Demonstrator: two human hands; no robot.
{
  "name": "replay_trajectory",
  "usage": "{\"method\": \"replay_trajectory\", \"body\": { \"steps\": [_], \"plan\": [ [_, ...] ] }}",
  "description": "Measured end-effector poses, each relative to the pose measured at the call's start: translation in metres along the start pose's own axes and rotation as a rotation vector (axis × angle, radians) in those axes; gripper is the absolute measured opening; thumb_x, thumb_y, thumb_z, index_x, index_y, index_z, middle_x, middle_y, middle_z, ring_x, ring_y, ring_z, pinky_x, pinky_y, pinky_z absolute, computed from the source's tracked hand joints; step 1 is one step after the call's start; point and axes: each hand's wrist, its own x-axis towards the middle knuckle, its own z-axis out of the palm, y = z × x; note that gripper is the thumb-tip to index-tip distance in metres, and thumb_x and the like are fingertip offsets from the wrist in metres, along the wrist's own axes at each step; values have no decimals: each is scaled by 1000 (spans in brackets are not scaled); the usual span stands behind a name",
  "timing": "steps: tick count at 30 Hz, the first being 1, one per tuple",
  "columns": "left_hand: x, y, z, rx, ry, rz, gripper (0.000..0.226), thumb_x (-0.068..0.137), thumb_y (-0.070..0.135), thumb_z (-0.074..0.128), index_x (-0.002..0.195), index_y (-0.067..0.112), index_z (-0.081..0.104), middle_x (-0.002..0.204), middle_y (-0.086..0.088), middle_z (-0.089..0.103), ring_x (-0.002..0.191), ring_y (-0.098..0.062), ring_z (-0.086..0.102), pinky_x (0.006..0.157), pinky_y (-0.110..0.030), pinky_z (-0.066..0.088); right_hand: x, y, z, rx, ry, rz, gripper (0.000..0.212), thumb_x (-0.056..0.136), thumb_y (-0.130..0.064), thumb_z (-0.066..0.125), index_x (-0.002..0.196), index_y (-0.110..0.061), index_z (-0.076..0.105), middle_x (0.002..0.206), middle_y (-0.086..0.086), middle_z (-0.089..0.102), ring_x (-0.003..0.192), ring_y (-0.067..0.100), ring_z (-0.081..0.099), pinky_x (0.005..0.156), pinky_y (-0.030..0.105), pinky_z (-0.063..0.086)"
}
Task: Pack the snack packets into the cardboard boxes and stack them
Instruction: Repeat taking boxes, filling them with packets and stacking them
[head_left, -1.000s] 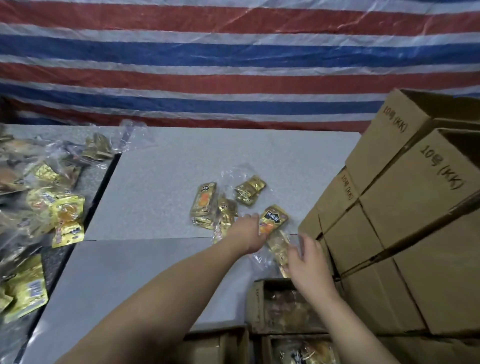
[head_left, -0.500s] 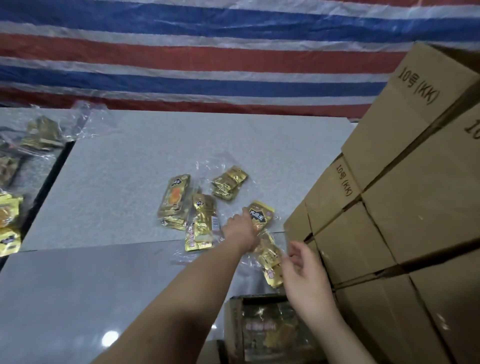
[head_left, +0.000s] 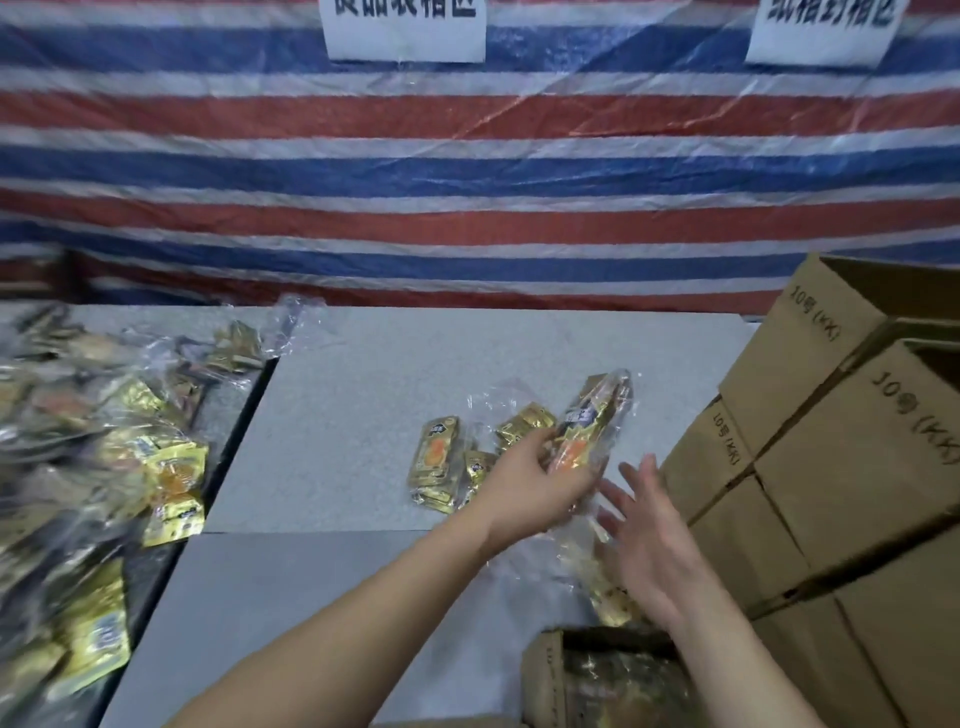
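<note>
Grey table (head_left: 363, 395); left hand (head_left: 524, 493) around blurred snack packet (head_left: 582, 436), right hand (head_left: 649, 540) fingers spread, open box (head_left: 545, 675) cut off.

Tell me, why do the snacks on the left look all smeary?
In the head view, the pile of snack bags at the left edge is blurred and stretched by the wide lens; the packet gripped by the left hand looks sharper, with glare on its clear wrap.

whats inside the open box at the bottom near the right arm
The open cardboard box holds gold snack packets in clear wrap, nearly up to its rim. The right forearm covers its right side, and anything under the top layer is hidden.
</note>
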Motion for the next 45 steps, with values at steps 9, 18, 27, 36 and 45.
{"method": "replay_trajectory", "body": {
  "steps": [9,18,27,36,45],
  "plan": [
    [-72,38,-23,462,179,173,67,81,68,47,138,32,53,128,6,46,126,-7,39,109,-25,33,-49,-21,76,-25,-208,-119,47,86,-45,58,108,-7,76,103,16,73,92,27,73,74,37,61],
    [-157,-15,-103,250,290,44,17,99,44,51,111,39,61,108,27,61,103,17,52,86,-5,37,-78,2,60,-163,-75,-101,52,97,-39,56,134,-2,56,87,9,70,71,24,69,70,44,57],
    [-233,-168,-85,276,183,-311,36,105,30,42,137,19,53,135,10,52,126,-1,44,101,-1,24,-92,51,37,-296,41,-227,34,94,-28,63,119,-5,63,92,12,74,81,29,71,65,39,58],
    [-231,-177,-79,145,222,-251,26,106,18,40,100,28,64,101,10,67,95,1,61,86,-7,40,-111,122,41,-1339,-547,-558,78,74,-43,72,142,-53,36,130,-39,47,120,-15,47,99,7,37],
    [-228,-181,-79,-1,262,-276,30,105,22,44,102,7,69,101,-9,71,94,-14,64,89,-27,48,-100,162,33,-1756,-922,-332,54,82,-41,61,134,-38,49,114,-8,65,108,15,60,91,29,49]
  ]
}}
